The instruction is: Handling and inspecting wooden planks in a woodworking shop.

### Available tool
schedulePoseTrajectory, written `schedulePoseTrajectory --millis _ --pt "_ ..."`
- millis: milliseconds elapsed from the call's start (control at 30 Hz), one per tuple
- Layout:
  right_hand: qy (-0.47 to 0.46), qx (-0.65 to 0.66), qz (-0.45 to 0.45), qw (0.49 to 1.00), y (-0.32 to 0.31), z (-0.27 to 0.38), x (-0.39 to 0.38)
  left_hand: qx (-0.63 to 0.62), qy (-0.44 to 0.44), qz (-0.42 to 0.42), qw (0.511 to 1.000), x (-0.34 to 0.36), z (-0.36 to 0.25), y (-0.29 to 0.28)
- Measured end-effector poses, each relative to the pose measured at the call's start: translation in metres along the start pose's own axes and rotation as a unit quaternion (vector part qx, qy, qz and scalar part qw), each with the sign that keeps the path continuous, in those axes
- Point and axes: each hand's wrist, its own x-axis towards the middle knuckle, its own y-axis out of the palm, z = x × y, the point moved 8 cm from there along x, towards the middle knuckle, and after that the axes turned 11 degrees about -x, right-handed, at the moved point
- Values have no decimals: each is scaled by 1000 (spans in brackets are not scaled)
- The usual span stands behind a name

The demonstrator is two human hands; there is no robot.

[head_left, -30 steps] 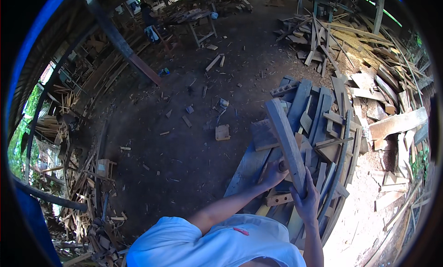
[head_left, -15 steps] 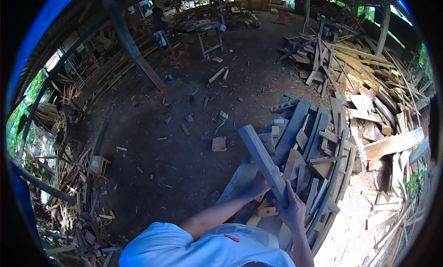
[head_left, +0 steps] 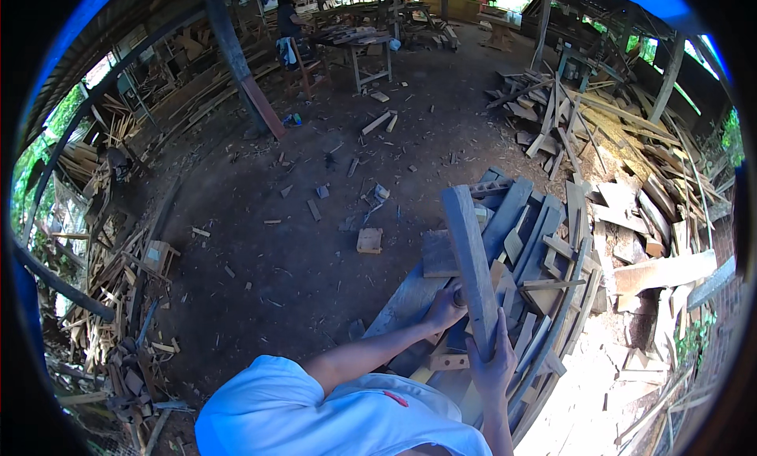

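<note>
A thick, squared length of timber (head_left: 471,259) stands tilted up in front of me, its far end raised above the wood pile. My right hand (head_left: 494,363) is closed round its near end, with fingers along the right side. My left hand (head_left: 446,309) is at the timber's left side, fingers curled. A small dark round end shows at those fingers, and the timber partly hides them. What the left hand holds cannot be made out. Below the hands lies a wooden block with round holes (head_left: 449,362).
Boards and offcuts (head_left: 544,243) are heaped under and right of the timber. A square wood block (head_left: 369,240) lies on the dirt floor among scraps. Further piles (head_left: 631,148) line both sides. A post (head_left: 240,70) and a workbench (head_left: 359,42) stand farther back, near a seated person (head_left: 289,22).
The timber has swung more upright, its far end shifting right and toward the top. My left hand has come more into sight beside it. The view has turned slightly.
</note>
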Motion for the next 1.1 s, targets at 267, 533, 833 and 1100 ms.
schedulePoseTrajectory --millis 267,533,833,1100 --pt "51 47 47 996 9 -11 -4 7 10 -18 1000 1 7 -6" --pt "67 -28 128 989 21 -23 4 -39 -34 3 999 1 5 -8" --pt "97 86 61 990 13 -24 5 -26 29 -41 998 1 -13 -8" --pt "58 102 11 993 14 -38 5 -5 -29 -11 1000 4 -7 -8"
